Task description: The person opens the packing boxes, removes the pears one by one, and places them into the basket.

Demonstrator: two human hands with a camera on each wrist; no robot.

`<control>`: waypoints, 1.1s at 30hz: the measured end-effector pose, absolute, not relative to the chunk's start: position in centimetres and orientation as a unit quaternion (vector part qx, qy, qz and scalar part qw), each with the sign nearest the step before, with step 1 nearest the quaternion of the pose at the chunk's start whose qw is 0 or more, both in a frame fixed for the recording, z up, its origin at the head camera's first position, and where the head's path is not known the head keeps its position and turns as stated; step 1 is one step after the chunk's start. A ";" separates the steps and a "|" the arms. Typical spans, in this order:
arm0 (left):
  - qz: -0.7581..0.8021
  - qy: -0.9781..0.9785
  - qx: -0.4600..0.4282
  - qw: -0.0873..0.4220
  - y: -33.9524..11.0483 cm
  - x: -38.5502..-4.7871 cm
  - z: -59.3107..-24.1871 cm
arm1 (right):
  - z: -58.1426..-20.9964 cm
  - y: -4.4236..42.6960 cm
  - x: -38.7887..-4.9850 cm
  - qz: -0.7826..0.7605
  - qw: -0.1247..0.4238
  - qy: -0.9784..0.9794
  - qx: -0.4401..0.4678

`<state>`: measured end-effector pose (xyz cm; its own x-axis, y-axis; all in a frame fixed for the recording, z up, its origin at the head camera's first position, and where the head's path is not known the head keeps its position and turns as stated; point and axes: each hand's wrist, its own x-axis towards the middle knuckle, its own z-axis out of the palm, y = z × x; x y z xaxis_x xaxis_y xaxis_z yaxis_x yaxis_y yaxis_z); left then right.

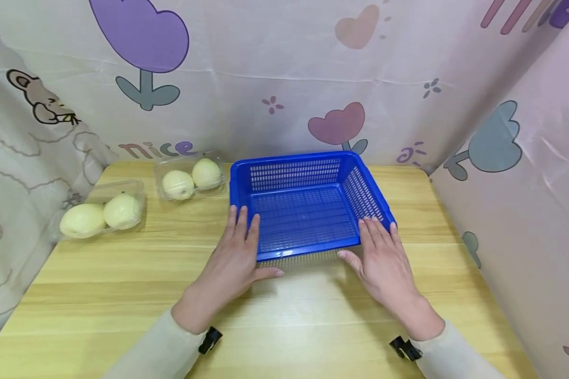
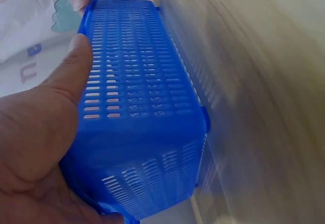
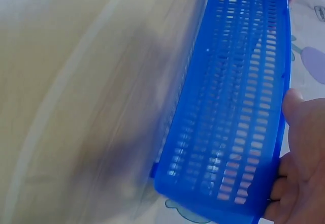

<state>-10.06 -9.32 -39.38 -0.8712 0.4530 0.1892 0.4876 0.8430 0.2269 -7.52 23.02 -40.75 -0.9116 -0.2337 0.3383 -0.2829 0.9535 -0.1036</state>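
A blue plastic basket (image 1: 303, 216) with slotted walls stands in the middle of the table, with nothing inside. At its near left corner my left hand (image 1: 232, 252) holds the rim, fingers over the left side and thumb along the front. The left wrist view shows that thumb (image 2: 73, 69) against the rim. My right hand (image 1: 384, 263) holds the near right corner, its fingers over the right side and its thumb toward the front. In the right wrist view, the right hand's fingers (image 3: 282, 191) bend round the rim's corner.
Two clear plastic boxes, one at the back (image 1: 215, 187) and one at the left (image 1: 139, 202), each hold two pale yellow-green round fruits. A patterned curtain (image 1: 246, 63) hangs behind and beside the wooden table (image 1: 123, 295). Both sleeves have black clips near the wrists.
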 end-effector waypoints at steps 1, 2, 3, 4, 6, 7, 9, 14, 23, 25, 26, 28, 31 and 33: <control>-0.132 -0.957 -0.250 0.062 -8.8 -10.4 -39.4 | -40.8 23.1 -7.6 0.075 0.165 -0.974 0.134; -0.129 -0.956 -0.255 0.060 -8.3 -10.7 -39.3 | -40.8 23.1 -7.8 0.076 0.166 -0.974 0.135; -0.128 -0.956 -0.259 0.057 -7.8 -11.0 -39.3 | -40.8 23.0 -7.9 0.077 0.165 -0.974 0.137; -0.126 -0.955 -0.263 0.055 -7.3 -11.3 -39.3 | -40.9 22.9 -8.1 0.079 0.163 -0.974 0.138; -0.128 -0.953 -0.268 0.051 -6.3 -11.8 -39.3 | -41.0 22.7 -8.4 0.080 0.160 -0.974 0.137; -0.128 -0.953 -0.272 0.048 -5.8 -12.1 -39.3 | -41.1 22.7 -8.5 0.079 0.160 -0.975 0.135; -0.129 -0.950 -0.280 0.047 -4.9 -12.7 -39.3 | -41.2 22.7 -8.8 0.076 0.162 -0.976 0.125; -0.106 -0.946 -0.303 0.048 -3.1 -14.5 -39.2 | -41.4 23.7 -9.3 0.071 0.175 -0.978 0.092; -0.088 -0.944 -0.317 0.009 -0.3 -16.4 -39.0 | -41.4 26.1 -10.1 0.071 0.171 -0.981 0.054; -0.078 -0.946 -0.316 0.007 0.3 -16.6 -39.1 | -41.3 26.7 -10.3 0.073 0.167 -0.982 0.047; -0.076 -0.946 -0.316 0.003 0.5 -16.6 -39.1 | -41.3 27.1 -10.4 0.074 0.167 -0.982 0.044; -0.073 -0.945 -0.319 0.000 0.9 -16.6 -39.2 | -41.3 27.9 -10.6 0.079 0.165 -0.982 0.038; -0.068 -0.941 -0.330 -0.003 1.5 -16.7 -39.5 | -41.2 29.1 -11.0 0.085 0.159 -0.983 0.027; -0.065 -0.938 -0.340 -0.007 1.8 -16.7 -39.6 | -41.1 30.0 -11.2 0.088 0.148 -0.985 0.021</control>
<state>-16.70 1.81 -39.56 -0.7687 0.6389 0.0306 0.6371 0.7604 0.1261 -11.16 29.97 -41.10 -0.9552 -0.0149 0.2957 -0.0674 0.9835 -0.1680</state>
